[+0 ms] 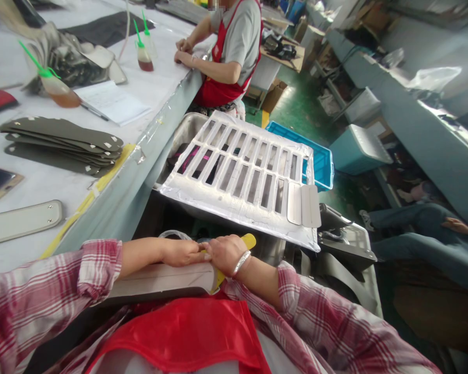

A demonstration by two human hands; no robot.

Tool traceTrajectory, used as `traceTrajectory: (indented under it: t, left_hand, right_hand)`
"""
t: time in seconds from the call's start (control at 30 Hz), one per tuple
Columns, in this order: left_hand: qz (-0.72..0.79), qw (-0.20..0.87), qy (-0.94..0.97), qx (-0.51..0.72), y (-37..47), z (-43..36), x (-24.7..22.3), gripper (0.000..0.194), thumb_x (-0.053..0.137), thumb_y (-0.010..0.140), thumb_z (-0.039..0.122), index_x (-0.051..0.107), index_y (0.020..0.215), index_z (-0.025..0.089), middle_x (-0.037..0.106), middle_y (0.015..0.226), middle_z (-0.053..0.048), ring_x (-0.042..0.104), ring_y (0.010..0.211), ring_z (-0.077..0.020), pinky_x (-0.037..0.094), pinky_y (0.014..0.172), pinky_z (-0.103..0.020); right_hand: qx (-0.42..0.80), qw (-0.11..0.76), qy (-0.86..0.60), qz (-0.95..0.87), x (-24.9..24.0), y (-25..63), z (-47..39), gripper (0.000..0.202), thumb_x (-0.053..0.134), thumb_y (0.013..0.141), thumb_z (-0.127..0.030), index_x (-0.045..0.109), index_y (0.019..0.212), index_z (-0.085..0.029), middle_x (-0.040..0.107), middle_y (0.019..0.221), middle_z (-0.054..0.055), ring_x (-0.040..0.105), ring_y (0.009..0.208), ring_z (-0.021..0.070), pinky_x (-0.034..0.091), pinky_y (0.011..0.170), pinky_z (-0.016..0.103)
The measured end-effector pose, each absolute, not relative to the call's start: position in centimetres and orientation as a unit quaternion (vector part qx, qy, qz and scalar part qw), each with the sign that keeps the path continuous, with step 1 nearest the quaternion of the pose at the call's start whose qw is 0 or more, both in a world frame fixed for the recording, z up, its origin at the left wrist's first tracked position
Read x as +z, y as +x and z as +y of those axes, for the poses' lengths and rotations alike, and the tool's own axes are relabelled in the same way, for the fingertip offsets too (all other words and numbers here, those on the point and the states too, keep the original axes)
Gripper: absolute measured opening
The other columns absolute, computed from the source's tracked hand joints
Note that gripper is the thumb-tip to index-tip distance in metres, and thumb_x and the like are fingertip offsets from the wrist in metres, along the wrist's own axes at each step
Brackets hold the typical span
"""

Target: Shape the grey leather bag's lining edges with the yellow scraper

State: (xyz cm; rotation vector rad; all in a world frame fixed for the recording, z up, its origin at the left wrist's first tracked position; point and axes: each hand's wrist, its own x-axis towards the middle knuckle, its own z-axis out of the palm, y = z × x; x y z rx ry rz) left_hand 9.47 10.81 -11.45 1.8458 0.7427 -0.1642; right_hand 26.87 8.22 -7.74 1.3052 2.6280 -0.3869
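My right hand (226,253), with a silver bracelet at the wrist, is closed around a yellow rod-like piece (248,241) that sticks out on both sides of the fist. My left hand (182,252) lies just beside it. Its fingers are pressed together and touch the right hand; whatever they pinch is hidden. Beneath both hands, a long light-grey panel (171,278) with a rounded end and a dark underside lies across my lap. Its end meets the lower part of the yellow piece.
Ahead stands a white slatted rack (222,193) bearing two small grey plates (310,206). On the left table are stacked dark pieces (62,137), a glue bottle (58,91), a phone (0,182) and a grey strip (23,221). Beyond, a person (234,57) works. A blue crate (325,166) sits behind the rack.
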Motion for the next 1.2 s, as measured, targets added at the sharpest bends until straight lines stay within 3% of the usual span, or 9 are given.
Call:
traceTrajectory:
  t: [0.3, 0.47, 0.6, 0.7, 0.8, 1.0, 1.13, 1.2]
  left_hand:
    - [0.344, 0.490, 0.798, -0.068, 7.3, 10.0, -9.5, 0.055, 0.028, 0.087, 0.058, 0.050, 0.115, 0.017, 0.060, 0.111, -0.010, 0.057, 0.097, -0.0219, 0.042, 0.085, -0.029]
    - [0.359, 0.435, 0.823, -0.067, 6.7, 8.9, -7.7, 0.058, 0.021, 0.088, 0.058, 0.052, 0.116, 0.016, 0.058, 0.115, -0.010, 0.055, 0.104, -0.0222, 0.039, 0.092, -0.031]
    - [0.415, 0.407, 0.808, -0.094, 6.0, 7.7, -6.8, 0.066, 0.021, 0.086, 0.062, 0.046, 0.125, 0.014, 0.052, 0.125, -0.013, 0.049, 0.114, -0.0238, 0.033, 0.099, -0.034]
    - [0.468, 0.403, 0.781, -0.088, 5.4, 6.7, -6.3, 0.070, 0.017, 0.086, 0.062, 0.040, 0.131, 0.015, 0.044, 0.134, -0.012, 0.042, 0.122, -0.0243, 0.030, 0.102, -0.035]
    - [0.487, 0.406, 0.770, -0.070, 5.7, 6.3, -6.2, 0.067, 0.013, 0.088, 0.059, 0.046, 0.127, 0.016, 0.048, 0.132, -0.010, 0.044, 0.120, -0.0242, 0.030, 0.101, -0.036]
    - [0.448, 0.411, 0.793, -0.042, 9.3, 7.2, -6.5, 0.056, 0.020, 0.091, 0.049, 0.050, 0.123, 0.015, 0.049, 0.131, -0.006, 0.045, 0.119, -0.0177, 0.030, 0.102, -0.029]
    - [0.452, 0.391, 0.802, -0.033, 11.1, 6.6, -6.5, 0.064, 0.024, 0.087, 0.058, 0.044, 0.128, 0.013, 0.045, 0.134, -0.009, 0.041, 0.122, -0.0203, 0.028, 0.103, -0.032]
    - [0.461, 0.374, 0.804, -0.031, 11.5, 5.6, -6.4, 0.076, 0.036, 0.079, 0.065, 0.038, 0.132, 0.011, 0.039, 0.137, -0.014, 0.036, 0.126, -0.0249, 0.024, 0.105, -0.037]
  right_hand:
    - [-0.117, 0.094, 0.377, 0.914, -7.8, 24.7, 10.3, 0.040, 0.030, 0.093, -0.037, 0.062, 0.080, -0.018, 0.068, 0.081, 0.006, 0.063, 0.074, 0.0196, 0.043, 0.063, 0.029]
    - [-0.106, 0.128, 0.273, 0.948, -7.3, 22.6, 11.4, 0.041, 0.028, 0.094, -0.034, 0.064, 0.083, -0.017, 0.068, 0.085, 0.005, 0.063, 0.080, 0.0187, 0.045, 0.066, 0.027]
    - [-0.093, 0.136, 0.238, 0.957, -5.9, 21.6, 12.6, 0.038, 0.036, 0.091, -0.042, 0.065, 0.085, -0.018, 0.069, 0.087, 0.005, 0.063, 0.082, 0.0191, 0.047, 0.068, 0.029]
    - [-0.071, 0.124, 0.297, 0.944, -4.4, 23.4, 13.2, 0.040, 0.032, 0.092, -0.045, 0.065, 0.091, -0.021, 0.068, 0.092, 0.005, 0.062, 0.088, 0.0216, 0.047, 0.072, 0.035]
    - [-0.053, 0.107, 0.389, 0.913, -3.4, 27.5, 12.8, 0.036, 0.030, 0.094, -0.037, 0.060, 0.105, -0.022, 0.065, 0.099, 0.008, 0.059, 0.095, 0.0248, 0.046, 0.073, 0.038]
    - [-0.069, 0.112, 0.505, 0.853, -5.4, 34.3, 9.0, 0.034, 0.030, 0.094, -0.024, 0.054, 0.116, -0.015, 0.065, 0.092, 0.014, 0.062, 0.085, 0.0241, 0.046, 0.069, 0.033]
    - [-0.111, 0.119, 0.561, 0.812, -8.7, 36.0, 5.3, 0.036, 0.028, 0.093, -0.023, 0.051, 0.120, -0.017, 0.065, 0.088, 0.012, 0.064, 0.078, 0.0204, 0.046, 0.064, 0.029]
    - [-0.140, 0.125, 0.572, 0.798, -10.5, 36.6, 3.5, 0.034, 0.035, 0.091, -0.024, 0.052, 0.119, -0.016, 0.066, 0.083, 0.011, 0.065, 0.073, 0.0194, 0.047, 0.062, 0.027]
